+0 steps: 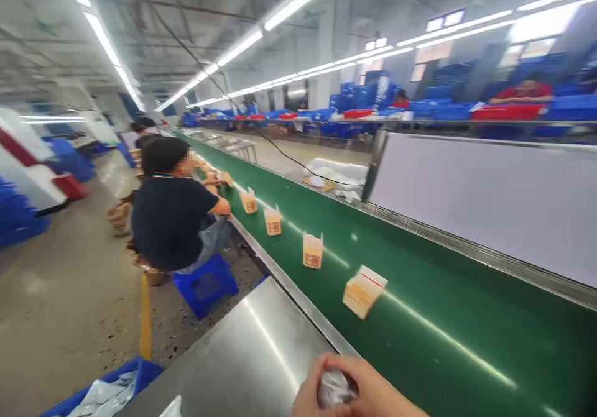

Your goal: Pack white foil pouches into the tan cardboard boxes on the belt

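At the bottom edge, a crinkled silvery-clear plastic packet (334,388) sits between my two hands, over the metal table's edge beside the green belt. My left hand (308,391) curls around its left side, partly cut off by the frame. From the right, my right hand (379,389) wraps over the packet, fingertips meeting the left hand at the top. What the packet contains is not clear. Closest on the green conveyor belt (420,348) is a small open orange-and-white carton (364,293), its flap raised. Another open carton (312,251) stands farther up the belt.
A steel tabletop (242,342) lies to the left, with a blue bin (144,373) of silvery packets below. A co-worker in a dark shirt (175,218) sits on a blue stool (205,286) by the belt. A white panel (485,199) borders the far side.
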A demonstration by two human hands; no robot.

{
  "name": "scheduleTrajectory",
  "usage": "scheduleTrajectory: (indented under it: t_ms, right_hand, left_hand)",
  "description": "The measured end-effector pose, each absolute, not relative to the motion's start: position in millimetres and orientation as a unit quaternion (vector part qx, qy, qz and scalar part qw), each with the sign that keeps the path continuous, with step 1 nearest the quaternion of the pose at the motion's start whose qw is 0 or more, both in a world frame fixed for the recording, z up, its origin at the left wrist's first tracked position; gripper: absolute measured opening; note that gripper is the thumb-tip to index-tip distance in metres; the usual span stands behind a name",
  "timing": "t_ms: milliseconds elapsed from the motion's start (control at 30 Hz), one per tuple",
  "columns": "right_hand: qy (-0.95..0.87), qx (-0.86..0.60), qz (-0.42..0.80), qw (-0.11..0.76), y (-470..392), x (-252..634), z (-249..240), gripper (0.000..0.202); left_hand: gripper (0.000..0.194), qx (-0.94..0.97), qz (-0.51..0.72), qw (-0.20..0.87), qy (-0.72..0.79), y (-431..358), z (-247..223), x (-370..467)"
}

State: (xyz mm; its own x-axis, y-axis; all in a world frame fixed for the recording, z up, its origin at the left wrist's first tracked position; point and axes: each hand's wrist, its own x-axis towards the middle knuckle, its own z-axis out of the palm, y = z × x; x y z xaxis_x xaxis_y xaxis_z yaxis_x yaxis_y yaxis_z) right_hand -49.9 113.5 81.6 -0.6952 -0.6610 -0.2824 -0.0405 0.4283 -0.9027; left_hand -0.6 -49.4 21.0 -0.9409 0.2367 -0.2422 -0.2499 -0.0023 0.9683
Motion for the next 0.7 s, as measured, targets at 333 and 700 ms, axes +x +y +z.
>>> scheduleTrajectory:
  t_ms: [333, 700]
  right_hand:
    - [0.662, 0.002, -0.685, 0.305, 225.3, -59.0, 111.0, 0.037]
    - [0.890, -0.234, -0.275, -0.278, 265.0, -144.3, 96.8, 0.020]
  left_hand:
    - [0.089, 0.087, 0.691, 0.296, 0.654, 44.4, 66.9, -59.1]
    - [0.116, -0.091, 0.594, -0.036, 0.798, 127.1, 0.3, -128.4]
